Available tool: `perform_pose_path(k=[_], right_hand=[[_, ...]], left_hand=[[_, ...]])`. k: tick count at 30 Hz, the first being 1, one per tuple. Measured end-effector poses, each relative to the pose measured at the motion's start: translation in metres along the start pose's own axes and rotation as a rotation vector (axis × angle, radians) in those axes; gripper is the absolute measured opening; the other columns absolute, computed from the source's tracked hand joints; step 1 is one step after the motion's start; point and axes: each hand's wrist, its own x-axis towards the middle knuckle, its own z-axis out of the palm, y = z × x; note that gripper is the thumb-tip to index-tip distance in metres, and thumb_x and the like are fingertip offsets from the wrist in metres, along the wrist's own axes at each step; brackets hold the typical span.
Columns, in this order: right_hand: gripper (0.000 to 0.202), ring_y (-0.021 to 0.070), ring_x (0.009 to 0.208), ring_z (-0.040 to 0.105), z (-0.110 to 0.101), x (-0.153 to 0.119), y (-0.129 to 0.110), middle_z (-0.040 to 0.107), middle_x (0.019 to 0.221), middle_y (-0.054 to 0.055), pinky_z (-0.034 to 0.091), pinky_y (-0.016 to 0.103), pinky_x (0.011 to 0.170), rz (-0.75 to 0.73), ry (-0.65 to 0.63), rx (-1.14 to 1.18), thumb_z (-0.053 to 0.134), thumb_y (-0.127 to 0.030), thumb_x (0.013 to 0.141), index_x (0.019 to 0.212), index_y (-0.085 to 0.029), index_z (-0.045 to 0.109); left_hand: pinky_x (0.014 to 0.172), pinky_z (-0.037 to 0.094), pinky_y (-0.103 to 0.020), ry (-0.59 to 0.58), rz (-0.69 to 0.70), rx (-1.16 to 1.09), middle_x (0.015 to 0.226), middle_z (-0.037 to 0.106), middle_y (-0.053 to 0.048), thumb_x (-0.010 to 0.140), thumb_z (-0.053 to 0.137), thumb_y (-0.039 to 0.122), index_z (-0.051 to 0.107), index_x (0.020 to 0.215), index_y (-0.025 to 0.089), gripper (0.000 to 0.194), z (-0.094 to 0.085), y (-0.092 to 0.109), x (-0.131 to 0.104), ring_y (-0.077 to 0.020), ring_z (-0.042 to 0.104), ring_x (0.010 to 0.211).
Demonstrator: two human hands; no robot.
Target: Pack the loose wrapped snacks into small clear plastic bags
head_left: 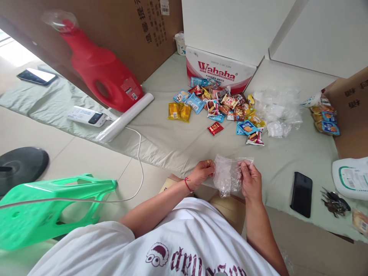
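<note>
A crinkled clear plastic bag point(227, 176) is stretched between my two hands, close to my body at the near edge of the covered surface. My left hand point(203, 172), with a red string on the wrist, pinches the bag's left side. Its right side is gripped by my right hand point(250, 178), thumb against fingers. Beyond the hands lies a pile of wrapped snacks point(224, 103), with a single red packet point(215, 128) nearer to me. A heap of clear plastic bags point(277, 109) rests to the right of the snacks.
On the left are a red jug point(103, 73), a white roll point(126, 117) and a corded power bank point(86, 116). A Wahaha carton point(220, 69) stands behind the snacks. A black phone point(301, 194), keys point(335, 202) and a white bottle point(352, 178) lie right. A green stool point(51, 207) is lower left.
</note>
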Motion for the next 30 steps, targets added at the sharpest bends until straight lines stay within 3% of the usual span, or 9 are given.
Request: perform_pose_path(k=[5,9,11,16,19,22,24,26,30], right_hand=[[0.038,0.0052,0.048,0.038,0.006,-0.004,0.002,0.07,0.084,0.0,0.03,0.022,0.045,-0.044,0.045,0.033,0.07,-0.057,0.089,0.089,-0.02,0.068],[0.037,0.0066,0.051,0.043,0.008,-0.01,-0.001,0.07,0.083,0.001,0.033,0.023,0.047,-0.03,0.04,0.055,0.071,-0.056,0.088,0.089,-0.02,0.07],[0.036,0.0088,0.057,0.051,0.01,-0.012,-0.004,0.071,0.083,0.002,0.038,0.023,0.051,0.019,0.033,0.122,0.074,-0.056,0.085,0.088,-0.02,0.07],[0.039,0.0145,0.068,0.064,0.006,-0.012,-0.007,0.071,0.079,0.002,0.049,0.025,0.06,0.175,0.076,0.317,0.084,-0.055,0.073,0.083,-0.022,0.068],[0.04,0.0166,0.075,0.069,-0.002,-0.008,-0.002,0.07,0.079,0.0,0.056,0.029,0.071,0.215,0.14,0.403,0.089,-0.053,0.067,0.082,-0.022,0.068],[0.042,0.0165,0.075,0.07,-0.008,-0.007,0.002,0.07,0.079,-0.001,0.056,0.029,0.071,0.242,0.174,0.442,0.09,-0.053,0.064,0.081,-0.021,0.068],[0.042,0.0155,0.073,0.069,-0.009,-0.01,0.001,0.07,0.078,0.0,0.053,0.025,0.063,0.218,0.164,0.411,0.089,-0.053,0.066,0.081,-0.021,0.067],[0.041,0.011,0.058,0.061,-0.007,-0.014,-0.002,0.071,0.078,0.0,0.043,0.022,0.05,0.202,0.116,0.348,0.086,-0.055,0.071,0.082,-0.021,0.066],[0.044,0.0034,0.039,0.031,-0.001,-0.021,-0.007,0.074,0.082,0.002,0.02,0.022,0.037,0.232,0.031,0.27,0.08,-0.061,0.077,0.083,-0.02,0.063]], left_hand=[[0.07,0.046,-0.028,0.142,0.129,0.079,0.081,0.061,-0.001,0.073,0.068,0.031,0.063,0.088,0.017,0.021,0.002,0.003,-0.005,-0.0149,0.057,0.076],[0.076,0.046,-0.029,0.15,0.216,0.069,0.093,0.062,-0.004,0.082,0.07,0.045,0.065,0.101,0.017,0.035,0.011,0.009,-0.003,-0.0174,0.056,0.087],[0.076,0.044,-0.029,0.133,0.229,0.071,0.09,0.062,-0.003,0.08,0.074,0.052,0.065,0.098,0.017,0.041,0.015,0.01,0.0,-0.0162,0.054,0.083],[0.07,0.039,-0.029,0.104,0.238,0.055,0.067,0.051,0.002,0.082,0.069,0.068,0.059,0.069,0.017,0.053,0.019,0.003,0.007,-0.0125,0.045,0.069],[0.072,0.044,-0.029,0.053,0.215,0.007,0.074,0.06,-0.002,0.083,0.064,0.072,0.067,0.078,0.016,0.056,0.017,0.002,0.006,-0.0148,0.053,0.075],[0.075,0.047,-0.029,0.086,0.233,0.02,0.089,0.068,-0.007,0.084,0.067,0.069,0.073,0.092,0.016,0.053,0.014,0.003,0.005,-0.0171,0.059,0.083],[0.074,0.047,-0.028,0.138,0.278,0.025,0.099,0.069,-0.007,0.085,0.068,0.065,0.074,0.101,0.018,0.05,0.013,0.005,0.005,-0.0176,0.06,0.088],[0.076,0.048,-0.029,0.155,0.332,0.051,0.109,0.068,-0.008,0.085,0.071,0.06,0.074,0.11,0.021,0.047,0.012,0.007,0.006,-0.0191,0.06,0.095],[0.077,0.047,-0.03,0.138,0.379,0.19,0.097,0.066,-0.007,0.079,0.08,0.05,0.075,0.085,0.019,0.032,0.015,0.01,0.01,-0.0191,0.061,0.091]])
